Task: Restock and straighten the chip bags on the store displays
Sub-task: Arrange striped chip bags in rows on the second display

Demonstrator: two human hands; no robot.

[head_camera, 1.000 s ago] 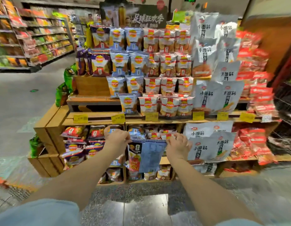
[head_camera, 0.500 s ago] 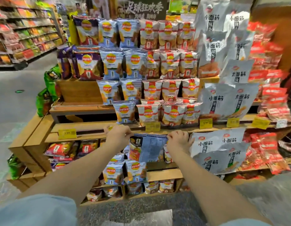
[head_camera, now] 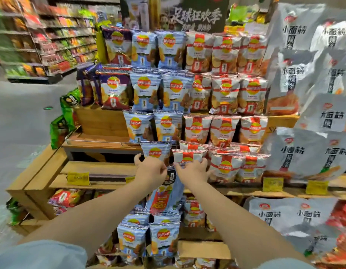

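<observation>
Nearest, the left hand [head_camera: 151, 170] and right hand [head_camera: 193, 170] pinch the top corners of a light-blue foil chip bag [head_camera: 167, 193], which hangs before the wooden display shelf [head_camera: 102, 168]. It should go upright beside the blue-striped chip bag [head_camera: 155, 151] behind, label forward, without crushing the red-and-white chip bags [head_camera: 225, 166].
</observation>
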